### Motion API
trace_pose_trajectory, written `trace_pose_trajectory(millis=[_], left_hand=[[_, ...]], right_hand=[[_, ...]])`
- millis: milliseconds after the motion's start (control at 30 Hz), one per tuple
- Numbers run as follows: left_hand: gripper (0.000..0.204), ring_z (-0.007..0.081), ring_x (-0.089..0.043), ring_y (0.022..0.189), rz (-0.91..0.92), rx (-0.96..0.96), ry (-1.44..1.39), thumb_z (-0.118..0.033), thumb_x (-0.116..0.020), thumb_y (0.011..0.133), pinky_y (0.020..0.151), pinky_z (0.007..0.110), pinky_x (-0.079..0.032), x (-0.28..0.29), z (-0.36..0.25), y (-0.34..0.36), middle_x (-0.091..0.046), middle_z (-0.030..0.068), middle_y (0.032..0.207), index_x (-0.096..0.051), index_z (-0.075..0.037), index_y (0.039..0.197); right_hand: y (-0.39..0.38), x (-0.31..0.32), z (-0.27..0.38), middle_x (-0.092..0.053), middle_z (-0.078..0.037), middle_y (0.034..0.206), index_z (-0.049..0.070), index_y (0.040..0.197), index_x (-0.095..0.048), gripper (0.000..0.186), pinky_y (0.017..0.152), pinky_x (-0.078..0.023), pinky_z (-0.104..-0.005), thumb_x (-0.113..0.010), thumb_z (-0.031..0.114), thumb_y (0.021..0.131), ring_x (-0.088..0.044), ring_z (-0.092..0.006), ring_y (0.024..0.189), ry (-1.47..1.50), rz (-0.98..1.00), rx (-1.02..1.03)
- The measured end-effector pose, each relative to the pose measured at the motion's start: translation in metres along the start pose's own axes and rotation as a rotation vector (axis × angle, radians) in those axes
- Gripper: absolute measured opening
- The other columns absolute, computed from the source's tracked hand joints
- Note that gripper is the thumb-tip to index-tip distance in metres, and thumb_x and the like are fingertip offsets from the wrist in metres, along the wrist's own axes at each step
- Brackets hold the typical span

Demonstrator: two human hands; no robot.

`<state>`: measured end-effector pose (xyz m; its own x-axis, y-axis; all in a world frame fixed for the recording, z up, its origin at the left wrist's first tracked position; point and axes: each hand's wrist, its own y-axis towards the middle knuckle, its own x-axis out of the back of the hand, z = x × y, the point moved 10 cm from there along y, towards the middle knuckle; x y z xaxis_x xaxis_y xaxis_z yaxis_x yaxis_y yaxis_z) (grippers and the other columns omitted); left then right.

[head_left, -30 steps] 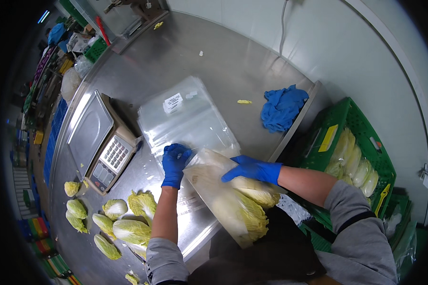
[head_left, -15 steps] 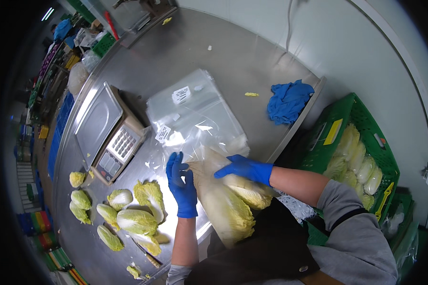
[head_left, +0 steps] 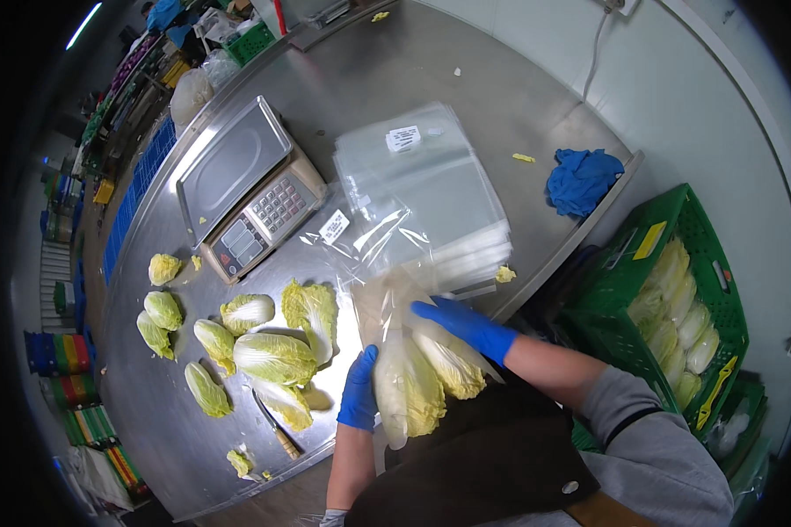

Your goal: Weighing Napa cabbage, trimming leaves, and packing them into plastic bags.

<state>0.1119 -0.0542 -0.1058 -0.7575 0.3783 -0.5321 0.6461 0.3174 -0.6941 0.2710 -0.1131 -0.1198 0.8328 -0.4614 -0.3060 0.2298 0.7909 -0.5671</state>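
Two pale napa cabbages (head_left: 417, 382) lie side by side in a clear plastic bag (head_left: 387, 309), leafy ends toward my apron. My left hand (head_left: 358, 391), in a blue glove, presses on the bag's left side, its fingers partly hidden behind it. My right hand (head_left: 464, 328), also gloved in blue, lies over the bag from the right, with its fingers closed around the upper part of the right cabbage. Just beyond is a stack of flat clear bags (head_left: 431, 202) with white labels.
Several loose cabbages (head_left: 277, 358) and a wooden-handled knife (head_left: 277, 429) lie on the steel table (head_left: 185, 465) at left. Behind them stands a scale (head_left: 255, 211). A crumpled blue cloth (head_left: 582, 181) rests near the right edge. A green crate (head_left: 690, 220) holds packed cabbages.
My left hand has moved down from the bag's upper end to its left side. My right hand still holds the bag. The view has shifted, so the table things appear farther right.
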Motion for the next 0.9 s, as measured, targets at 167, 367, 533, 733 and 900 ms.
trace_pose_trajectory(millis=[167, 367, 533, 733, 900], left_hand=[[0.058, 0.0210, -0.060, 0.097, -0.095, -0.025, -0.079, -0.045, -0.061, 0.086, 0.086, 0.034, -0.049, 0.030, 0.007, -0.004, -0.061, 0.0110, 0.110, -0.052, -0.001, 0.122], [0.056, 0.0196, -0.060, 0.094, -0.126, -0.053, 0.107, -0.050, -0.039, 0.095, 0.086, 0.032, -0.049, 0.033, 0.005, -0.002, -0.061, 0.0113, 0.107, -0.052, -0.003, 0.121], [0.050, 0.0217, -0.052, 0.105, -0.401, -0.367, 0.526, -0.037, -0.034, 0.099, 0.092, 0.034, -0.041, 0.057, 0.015, -0.028, -0.057, 0.0153, 0.115, -0.050, 0.006, 0.120], [0.030, 0.0139, -0.054, 0.089, -0.355, -0.259, 0.269, -0.025, -0.047, 0.094, 0.083, 0.030, -0.045, 0.043, -0.001, -0.028, -0.059, 0.0059, 0.101, -0.056, -0.002, 0.112], [0.030, 0.0136, -0.057, 0.092, -0.315, -0.331, -0.078, -0.021, -0.054, 0.092, 0.084, 0.030, -0.047, 0.029, -0.019, -0.032, -0.059, 0.0066, 0.107, -0.054, -0.003, 0.115]], right_hand=[[-0.061, 0.027, 0.005, -0.055, -0.013, 0.117, 0.002, 0.130, -0.045, 0.048, 0.086, -0.044, -0.0297, -0.056, 0.027, 0.091, -0.054, -0.0151, 0.100, 0.003, -0.240, 0.337], [-0.004, 0.035, 0.033, -0.064, -0.013, 0.092, 0.003, 0.116, -0.057, 0.028, 0.077, -0.047, -0.0313, -0.055, 0.012, 0.089, -0.059, -0.0179, 0.079, -0.578, -0.231, 0.254], [-0.057, 0.028, 0.028, -0.064, -0.020, 0.092, 0.003, 0.110, -0.059, 0.025, 0.076, -0.049, -0.0360, -0.054, 0.015, 0.089, -0.063, -0.0335, 0.088, -0.786, -0.183, 0.560], [-0.044, 0.013, 0.060, -0.063, -0.018, 0.086, 0.004, 0.104, -0.055, 0.027, 0.069, -0.048, -0.0376, -0.059, 0.025, 0.088, -0.062, -0.0345, 0.078, -0.812, -0.092, 0.473], [-0.029, 0.013, 0.037, -0.060, -0.019, 0.078, 0.004, 0.098, -0.053, 0.028, 0.063, -0.045, -0.0402, -0.058, 0.029, 0.088, -0.060, -0.0355, 0.070, -0.883, -0.077, 0.234]])
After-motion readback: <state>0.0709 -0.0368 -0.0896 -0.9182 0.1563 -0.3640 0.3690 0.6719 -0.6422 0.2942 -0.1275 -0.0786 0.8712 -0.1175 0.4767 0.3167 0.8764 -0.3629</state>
